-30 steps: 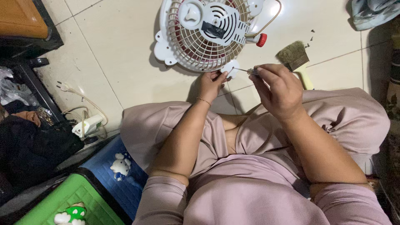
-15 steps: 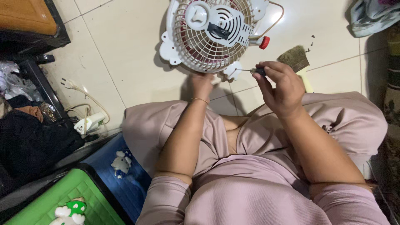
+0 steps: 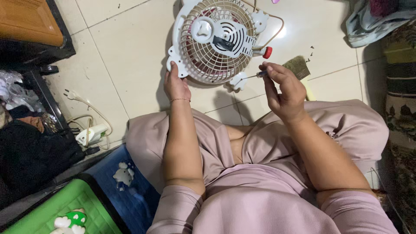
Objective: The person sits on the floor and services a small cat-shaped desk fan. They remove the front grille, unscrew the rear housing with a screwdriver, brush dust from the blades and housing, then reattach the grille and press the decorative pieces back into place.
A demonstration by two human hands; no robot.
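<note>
Left hand [image 3: 177, 86]: our fingers grip the fan [image 3: 216, 41] rim.
Right hand [image 3: 284, 91]: pinching screwdriver [image 3: 253, 75] at lower foot.
Progress: grille on; floor [image 3: 130, 43] shows no loose screws.

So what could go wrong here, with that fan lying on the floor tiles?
The screwdriver in the right hand is thin and meets the fan at its edge; it might slip toward the left hand holding the rim. Small dark bits beside the brush could be lost on the tiles.
</note>
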